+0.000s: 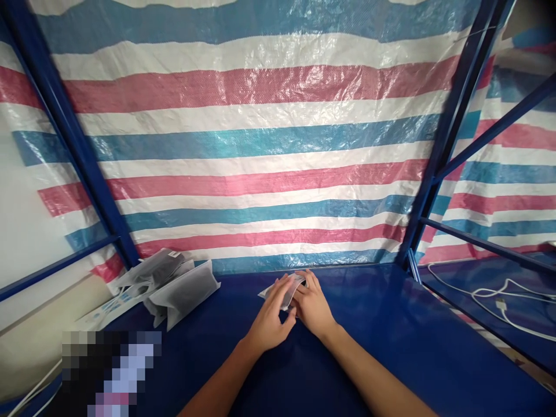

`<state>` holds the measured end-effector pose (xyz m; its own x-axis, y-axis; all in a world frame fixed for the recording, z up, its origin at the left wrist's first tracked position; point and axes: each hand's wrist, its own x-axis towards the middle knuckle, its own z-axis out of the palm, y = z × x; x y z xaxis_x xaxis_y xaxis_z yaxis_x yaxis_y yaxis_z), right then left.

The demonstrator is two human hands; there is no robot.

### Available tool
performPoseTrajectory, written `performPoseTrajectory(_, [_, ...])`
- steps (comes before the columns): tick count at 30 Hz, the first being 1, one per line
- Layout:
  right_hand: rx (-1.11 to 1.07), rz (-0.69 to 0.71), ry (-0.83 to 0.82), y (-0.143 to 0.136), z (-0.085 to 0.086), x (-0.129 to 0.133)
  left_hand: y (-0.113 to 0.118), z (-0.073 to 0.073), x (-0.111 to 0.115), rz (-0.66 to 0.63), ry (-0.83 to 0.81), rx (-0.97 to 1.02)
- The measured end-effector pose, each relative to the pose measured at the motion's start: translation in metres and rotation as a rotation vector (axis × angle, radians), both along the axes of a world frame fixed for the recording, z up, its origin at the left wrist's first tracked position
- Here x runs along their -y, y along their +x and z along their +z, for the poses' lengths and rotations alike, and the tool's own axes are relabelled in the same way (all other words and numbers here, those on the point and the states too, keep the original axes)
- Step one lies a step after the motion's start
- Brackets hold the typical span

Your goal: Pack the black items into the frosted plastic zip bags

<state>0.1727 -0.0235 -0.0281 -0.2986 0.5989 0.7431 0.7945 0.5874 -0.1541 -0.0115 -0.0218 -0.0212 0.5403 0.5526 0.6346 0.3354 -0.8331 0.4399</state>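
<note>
Between my hands, at the far middle of the blue shelf surface (226, 341), is a small, pale, translucent plastic bag (288, 295). My left hand (273, 317) lies over its left side, with the fingers stretched across it and the thumb below. From the right, my right hand (313, 304) grips the bag's other edge with bent fingers. One pale corner sticks out past my left fingers. What the bag contains, if anything, I cannot make out.
Several grey translucent plastic bags (185, 295) are heaped at the left. Blue metal posts (78, 133) frame the shelf, and a striped tarp (269, 145) hangs behind. White cables (490, 304) lie at the right. A pixelated patch covers the lower left.
</note>
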Motion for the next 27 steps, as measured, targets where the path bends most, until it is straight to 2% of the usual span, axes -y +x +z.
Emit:
performPoseTrajectory(4, [-0.122,0.070,-0.017,0.021,0.008,0.004,-0.029,0.007,-0.010,0.087,-0.062,-0.071])
performPoseTrajectory(7, [-0.187,0.133,0.026,0.025,0.014,0.013,-0.038,0.006,-0.016,0.110,-0.068,-0.062])
performPoseTrajectory(10, [-0.215,0.193,0.059,0.019,0.020,0.023,-0.036,0.005,-0.018,0.117,-0.057,-0.033])
performPoseTrajectory(13, [-0.142,0.248,0.049,0.011,0.021,0.029,-0.031,0.007,-0.014,0.078,0.011,-0.031])
performPoseTrajectory(19, [-0.107,0.321,0.026,0.015,0.021,0.024,-0.025,0.009,-0.005,0.067,0.050,0.010])
performPoseTrajectory(23, [-0.090,0.261,-0.013,0.041,0.025,0.009,-0.029,0.015,-0.007,0.096,-0.023,0.071])
performPoseTrajectory(27, [-0.154,0.110,-0.025,0.075,0.020,-0.009,-0.035,0.023,-0.009,0.241,-0.145,0.206])
